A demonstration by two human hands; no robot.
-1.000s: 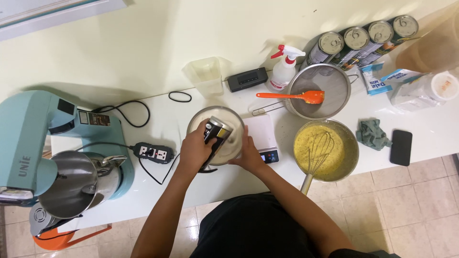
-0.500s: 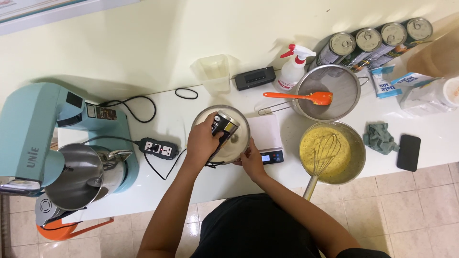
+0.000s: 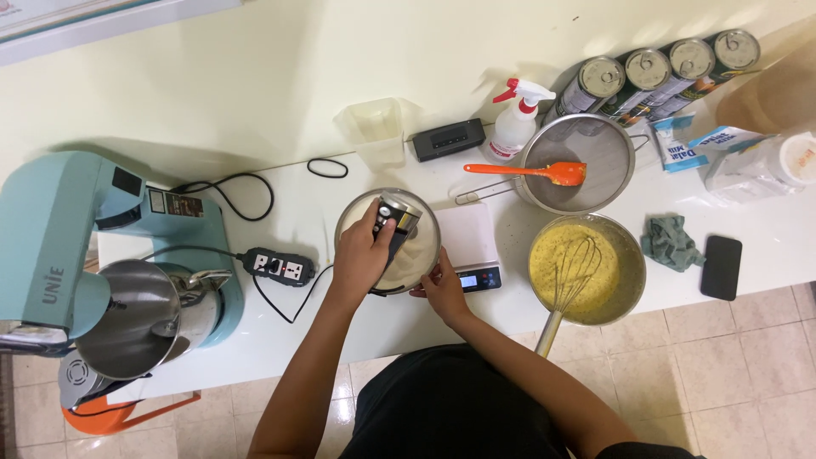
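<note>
- Wrapped around a dark hand mixer (image 3: 393,223), the left hand (image 3: 363,252) has its fingers closed on the handle and holds it over a metal bowl (image 3: 425,223) of pale cream.
- Resting against the near right rim of that bowl, the right hand (image 3: 444,285) lies with fingers loosely spread; it grips nothing (it only steadies the rim).
- That bowl sits on the white counter (image 3: 297,221), just left of a small white kitchen scale (image 3: 469,242) with a lit display at its near edge.
- To the right of the scale stands a second metal bowl (image 3: 631,263) of yellow batter with a wire whisk (image 3: 569,280) leaning in it, its handle pointing over the near edge of the counter.
- Farther back lies a metal sieve (image 3: 595,174) with an orange spatula (image 3: 531,172) across it, and behind it a row of tins (image 3: 663,72) against the wall, beside a white spray bottle (image 3: 514,127).
- On the far right are a crumpled green cloth (image 3: 671,242) and a black phone (image 3: 721,267).
- At the left stands a pale blue stand mixer (image 3: 59,246) with its steel bowl, and a power strip (image 3: 279,266) lies between it and the hands.
</note>
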